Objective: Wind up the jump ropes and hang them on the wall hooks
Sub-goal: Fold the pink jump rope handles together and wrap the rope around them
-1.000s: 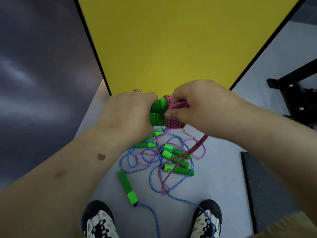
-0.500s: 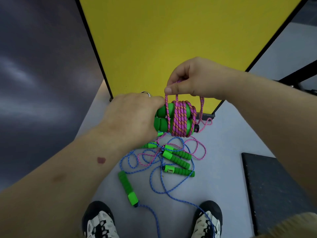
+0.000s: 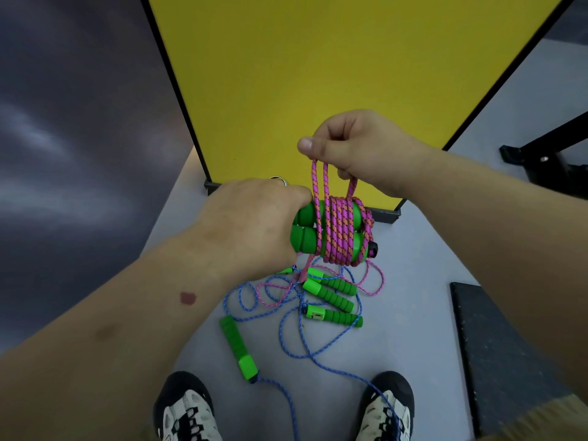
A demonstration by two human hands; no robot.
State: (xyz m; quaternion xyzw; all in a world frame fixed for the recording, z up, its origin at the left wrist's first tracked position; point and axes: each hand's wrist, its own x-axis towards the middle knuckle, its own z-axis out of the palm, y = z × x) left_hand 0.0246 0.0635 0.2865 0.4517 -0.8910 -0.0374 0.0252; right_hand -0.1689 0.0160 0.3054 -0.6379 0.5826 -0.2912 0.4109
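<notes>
My left hand (image 3: 251,224) grips two green foam handles (image 3: 305,227) held side by side, with a pink-and-orange rope (image 3: 340,232) coiled tightly around them. Above the bundle, my right hand (image 3: 356,148) pinches a loop of that same pink rope and holds it up taut. On the grey floor below lie more jump ropes in a tangle: a blue rope (image 3: 292,338), a thin pink rope (image 3: 375,281), and several green handles (image 3: 334,297), one of them (image 3: 238,348) lying apart toward my left shoe.
A yellow panel (image 3: 318,74) with a black frame stands straight ahead. A black mat (image 3: 499,354) lies on the floor at right, a black metal stand (image 3: 547,154) beyond it. My shoes (image 3: 187,409) are at the bottom edge. No wall hooks are in view.
My right hand has risen from the bundle, drawing a pink loop upward. The wound handles now show in full beside my left hand, which has stayed put.
</notes>
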